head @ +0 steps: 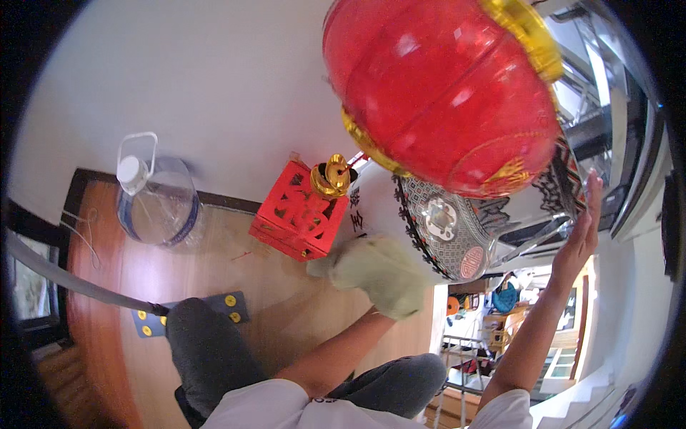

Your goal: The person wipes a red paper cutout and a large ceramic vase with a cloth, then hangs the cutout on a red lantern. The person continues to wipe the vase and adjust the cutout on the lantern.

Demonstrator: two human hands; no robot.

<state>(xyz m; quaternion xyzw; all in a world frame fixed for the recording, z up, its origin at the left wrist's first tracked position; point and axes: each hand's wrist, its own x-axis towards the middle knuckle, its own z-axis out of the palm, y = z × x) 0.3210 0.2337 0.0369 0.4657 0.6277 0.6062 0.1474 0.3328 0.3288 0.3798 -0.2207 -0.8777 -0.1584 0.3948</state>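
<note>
Pale green cloth or a loose glove covers my left hand (378, 273), blurred, just below a red cut-out paper lantern box (300, 212); the fingers are hidden. My right hand (584, 225) is raised at the right, fingers extended, at the edge of a shiny black-and-white patterned piece (455, 230); whether it touches is unclear. A large red lantern (439, 96) with gold trim hangs close at the top, in front of that piece. Gold ingot-shaped ornaments (331, 176) lie between the red box and the lantern.
A clear plastic jug (158, 209) with a white handle stands at the left by the white wall. My knees are on the wooden surface (278, 300), beside a blue mat with yellow discs (230, 308). A grey tube (86, 284) crosses the left. Metal rack (463, 348) and shelves lie beyond, lower right.
</note>
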